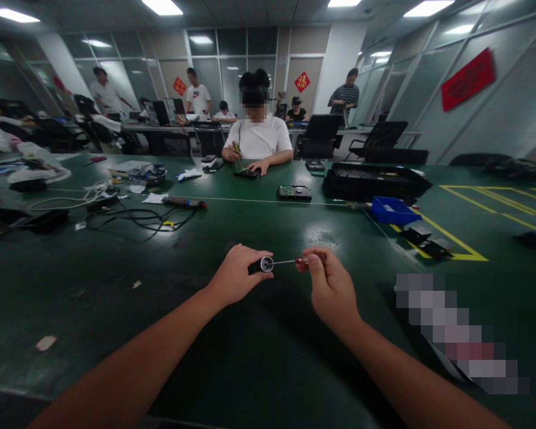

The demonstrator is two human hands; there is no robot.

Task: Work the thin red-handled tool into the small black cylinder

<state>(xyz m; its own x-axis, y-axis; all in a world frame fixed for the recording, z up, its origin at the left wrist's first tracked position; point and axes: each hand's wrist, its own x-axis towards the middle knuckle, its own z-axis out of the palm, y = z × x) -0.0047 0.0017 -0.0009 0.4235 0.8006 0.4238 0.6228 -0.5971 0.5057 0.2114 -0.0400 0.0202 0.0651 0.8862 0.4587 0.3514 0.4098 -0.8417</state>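
My left hand (237,274) grips a small round metal part (267,264) between thumb and fingers, its hollow, silvery face turned toward the right. My right hand (333,286) is closed around the reddish clear handle of a screwdriver (300,260). The screwdriver's thin shaft points left, and its tip reaches into or against the face of the round part. Too little detail shows to tell whether the tip sits in a screw. Both hands are held above the green tabletop (232,369).
Across the table a person (259,134) works on a dark device with a screwdriver. A hard drive (295,192), a black tray (375,182) and a blue bin (393,210) lie beyond my hands. Cables (138,217) lie left; a blurred-out flat item (460,333) lies right.
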